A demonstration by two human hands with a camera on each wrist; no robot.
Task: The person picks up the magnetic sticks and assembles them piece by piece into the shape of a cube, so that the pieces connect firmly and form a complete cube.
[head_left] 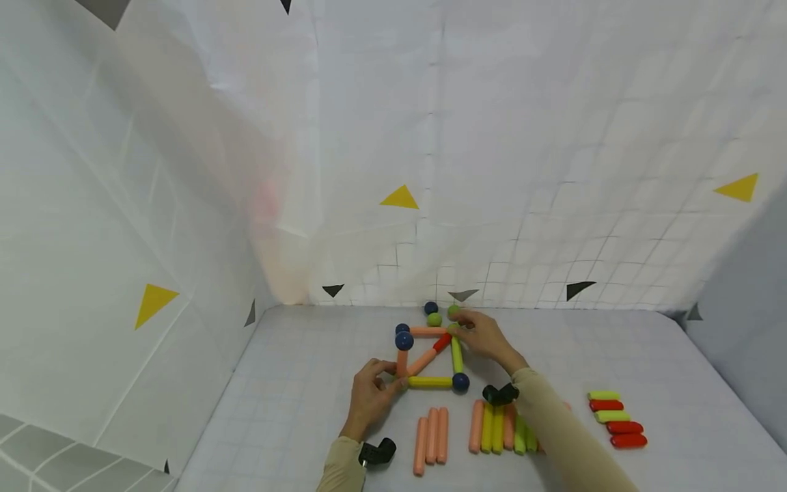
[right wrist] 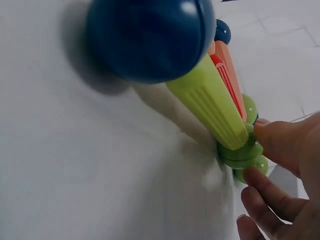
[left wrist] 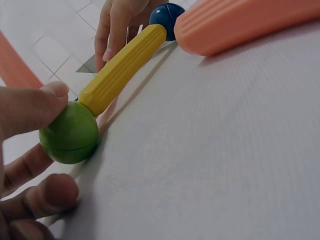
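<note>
On the table stands a frame of toy rods and balls. At its front left corner my left hand [head_left: 369,396] pinches a green ball [left wrist: 69,132] between thumb and fingers. A yellow rod [head_left: 430,383] runs from that ball to a dark blue ball [head_left: 460,382]. From there a lime rod [right wrist: 212,102] leads to another green ball [right wrist: 242,150] at the far right corner, which my right hand [head_left: 482,335] pinches. A red rod [head_left: 442,342] and an orange rod [head_left: 422,362] form a diagonal between the held corners. Blue balls [head_left: 404,341] mark the far left.
Behind the frame lie a loose blue ball [head_left: 431,309] and green balls [head_left: 434,320]. Nearer me are three orange rods [head_left: 432,437] and a row of orange, yellow and lime rods [head_left: 498,429], partly under my right sleeve. Short red and lime rods [head_left: 624,428] lie at the right.
</note>
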